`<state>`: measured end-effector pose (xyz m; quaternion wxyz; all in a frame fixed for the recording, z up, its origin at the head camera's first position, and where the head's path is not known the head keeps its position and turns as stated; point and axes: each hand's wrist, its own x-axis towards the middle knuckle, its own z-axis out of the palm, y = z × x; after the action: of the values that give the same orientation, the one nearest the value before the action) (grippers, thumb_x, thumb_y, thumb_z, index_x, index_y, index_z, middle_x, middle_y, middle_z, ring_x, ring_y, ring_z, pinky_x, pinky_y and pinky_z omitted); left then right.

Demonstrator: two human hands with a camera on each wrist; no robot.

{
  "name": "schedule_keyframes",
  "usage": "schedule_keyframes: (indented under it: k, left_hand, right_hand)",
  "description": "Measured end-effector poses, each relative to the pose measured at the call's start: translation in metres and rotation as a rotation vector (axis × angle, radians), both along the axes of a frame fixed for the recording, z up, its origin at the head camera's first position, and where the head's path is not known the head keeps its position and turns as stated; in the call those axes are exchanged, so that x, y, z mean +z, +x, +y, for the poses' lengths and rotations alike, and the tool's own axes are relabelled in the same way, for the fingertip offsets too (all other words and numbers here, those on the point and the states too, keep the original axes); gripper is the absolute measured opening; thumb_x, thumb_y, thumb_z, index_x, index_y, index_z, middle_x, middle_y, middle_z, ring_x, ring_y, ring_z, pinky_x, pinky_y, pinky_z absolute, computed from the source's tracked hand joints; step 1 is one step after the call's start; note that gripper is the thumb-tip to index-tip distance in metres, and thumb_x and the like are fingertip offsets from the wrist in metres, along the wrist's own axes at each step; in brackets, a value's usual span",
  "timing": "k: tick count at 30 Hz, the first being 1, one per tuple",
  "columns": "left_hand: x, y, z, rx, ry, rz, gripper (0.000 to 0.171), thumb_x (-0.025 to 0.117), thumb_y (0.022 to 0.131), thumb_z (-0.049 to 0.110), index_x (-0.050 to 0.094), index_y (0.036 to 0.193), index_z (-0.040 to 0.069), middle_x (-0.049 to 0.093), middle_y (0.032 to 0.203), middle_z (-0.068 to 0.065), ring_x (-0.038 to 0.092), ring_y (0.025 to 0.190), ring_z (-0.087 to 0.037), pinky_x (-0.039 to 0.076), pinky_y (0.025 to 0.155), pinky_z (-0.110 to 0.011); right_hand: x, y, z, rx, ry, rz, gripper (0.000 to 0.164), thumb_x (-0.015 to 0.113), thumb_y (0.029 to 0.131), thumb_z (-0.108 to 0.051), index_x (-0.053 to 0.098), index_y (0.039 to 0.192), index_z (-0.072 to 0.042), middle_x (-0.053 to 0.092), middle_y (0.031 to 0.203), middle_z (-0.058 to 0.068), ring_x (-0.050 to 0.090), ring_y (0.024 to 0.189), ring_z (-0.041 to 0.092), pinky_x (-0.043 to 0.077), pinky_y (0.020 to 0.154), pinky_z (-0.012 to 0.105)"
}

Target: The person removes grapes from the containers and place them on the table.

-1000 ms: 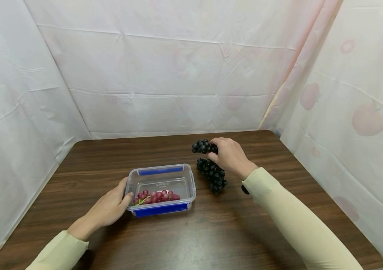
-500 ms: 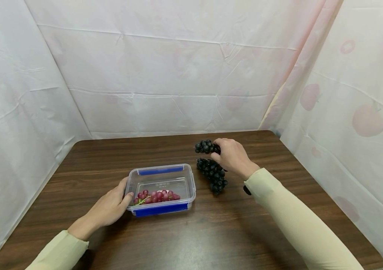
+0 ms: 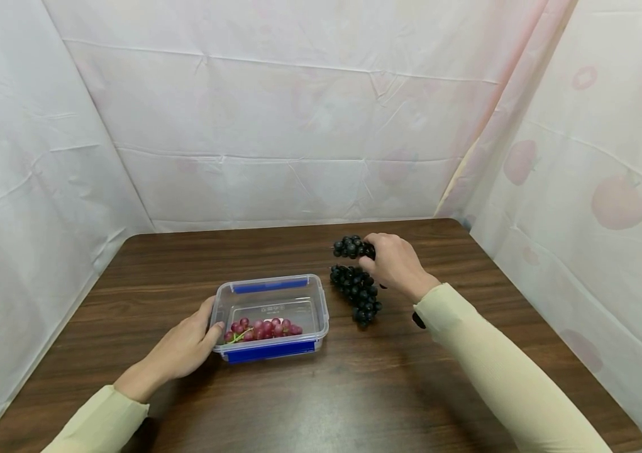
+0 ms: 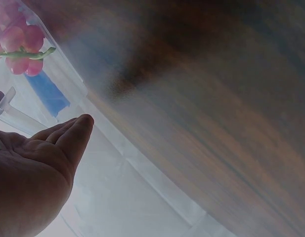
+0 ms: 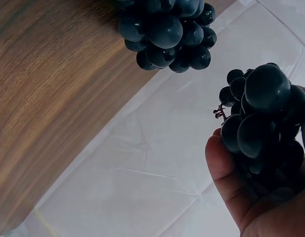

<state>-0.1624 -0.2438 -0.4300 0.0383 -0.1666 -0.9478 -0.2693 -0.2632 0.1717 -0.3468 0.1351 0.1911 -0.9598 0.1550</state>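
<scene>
A clear plastic food container [image 3: 321,296] with blue side clips stands on the table, and a bunch of red grapes [image 3: 266,329] with a green stem lies inside along its near side. My left hand [image 3: 183,343] holds the container's left end, thumb at the rim; the left wrist view shows that hand [image 4: 38,168] close beside the clear wall. To the container's right, my right hand [image 3: 397,261] grips a bunch of black grapes [image 3: 349,246] above the table. In the right wrist view, fingers and thumb surround this bunch [image 5: 263,118]. Another black bunch [image 3: 356,292] lies on the table just below that hand.
The dark wood-grain table [image 3: 321,402] has rounded corners. White sheeting [image 3: 292,126] hangs behind it and on both sides, with faded fruit prints on the right. A small black object [image 3: 419,320] shows under the right sleeve cuff.
My right hand has shifted slightly right with the held black grapes. The left hand, the container and the bunch lying on the table have stayed in place.
</scene>
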Motion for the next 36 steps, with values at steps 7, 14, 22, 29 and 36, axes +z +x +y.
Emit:
schedule_keyframes:
  k: [7, 14, 22, 29, 36]
  left_hand:
    - [0.000, 0.000, 0.001, -0.003, 0.000, 0.004, 0.058, 0.051, 0.107, 0.022, 0.029, 0.157, 0.003, 0.066, 0.127, -0.017, 0.066, 0.109, -0.027, 0.050, 0.094, -0.058]
    - [-0.001, -0.001, 0.000, -0.009, 0.007, 0.004, 0.058, 0.051, 0.107, 0.021, 0.029, 0.158, 0.003, 0.066, 0.127, -0.017, 0.066, 0.108, -0.026, 0.051, 0.093, -0.058]
    - [-0.002, -0.001, 0.000, -0.002, 0.004, -0.001, 0.058, 0.051, 0.108, 0.022, 0.029, 0.158, 0.003, 0.065, 0.129, -0.017, 0.066, 0.110, -0.028, 0.050, 0.094, -0.059]
    - [-0.002, -0.001, 0.000, -0.002, -0.001, 0.002, 0.057, 0.051, 0.107, 0.021, 0.030, 0.158, 0.004, 0.067, 0.125, -0.015, 0.066, 0.109, -0.026, 0.051, 0.092, -0.057]
    - [-0.003, -0.002, 0.000, 0.003, -0.007, 0.001, 0.056, 0.052, 0.107, 0.022, 0.032, 0.157, 0.006, 0.068, 0.118, -0.009, 0.066, 0.104, -0.022, 0.052, 0.089, -0.055]
  right_hand:
    - [-0.001, -0.002, 0.005, -0.007, -0.004, 0.000, 0.038, 0.067, 0.097, -0.023, 0.067, 0.127, -0.001, 0.069, 0.120, 0.019, 0.068, 0.100, 0.035, 0.055, 0.085, 0.050]
    - [-0.003, -0.002, 0.009, -0.014, -0.004, 0.023, 0.037, 0.071, 0.095, -0.022, 0.068, 0.125, 0.000, 0.071, 0.117, 0.019, 0.069, 0.094, 0.033, 0.055, 0.081, 0.049]
    - [-0.004, -0.002, 0.011, -0.031, -0.001, 0.000, 0.039, 0.070, 0.096, -0.022, 0.067, 0.127, 0.001, 0.070, 0.118, 0.020, 0.069, 0.087, 0.031, 0.055, 0.078, 0.048]
    - [-0.006, -0.002, 0.014, -0.032, 0.001, -0.010, 0.040, 0.069, 0.097, -0.023, 0.066, 0.129, 0.002, 0.069, 0.121, 0.022, 0.069, 0.082, 0.029, 0.055, 0.075, 0.047]
    - [-0.006, -0.002, 0.016, -0.036, -0.005, -0.020, 0.042, 0.069, 0.097, -0.023, 0.064, 0.131, 0.002, 0.068, 0.122, 0.023, 0.066, 0.072, 0.025, 0.054, 0.069, 0.044]
